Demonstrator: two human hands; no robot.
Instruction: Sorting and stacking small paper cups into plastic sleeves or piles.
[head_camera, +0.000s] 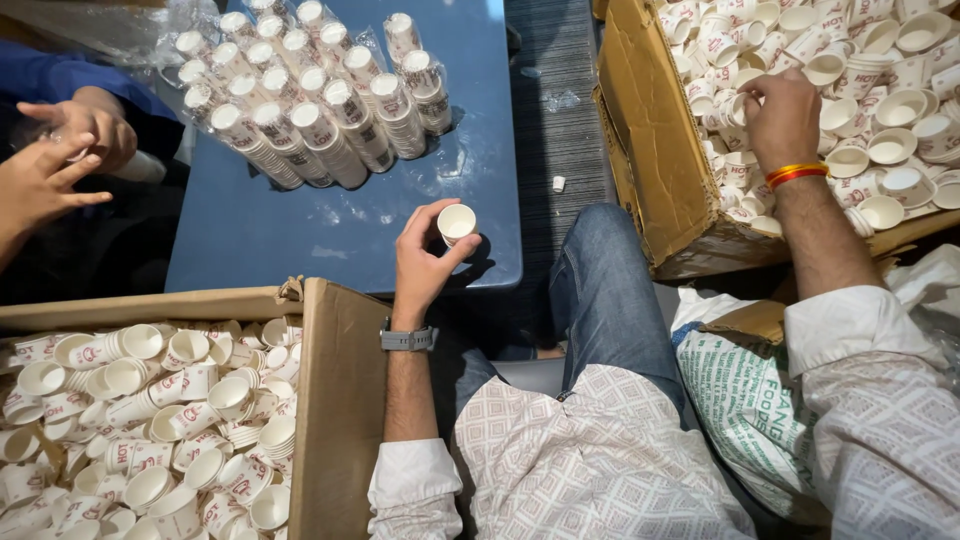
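Left hand (425, 262) grips a small white paper cup (457, 223) (mouth upward) above the blue tabletop (300, 235). Right hand (783, 120) closes on loose cups in the brown cardboard box (650, 160).

Paper cups (150, 420): white with red print. Table (300, 230): plain blue. Cardboard boxes (340, 400): brown. Shirt (600, 460): white, fine reddish lattice pattern. Trousers (610, 290): blue denim. Watch (408, 339): grey. Bangles (796, 174): orange and red.

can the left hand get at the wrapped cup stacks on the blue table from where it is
Probably yes: the left hand holds one paper cup, and only bare blue table lies before the wrapped cup stacks.
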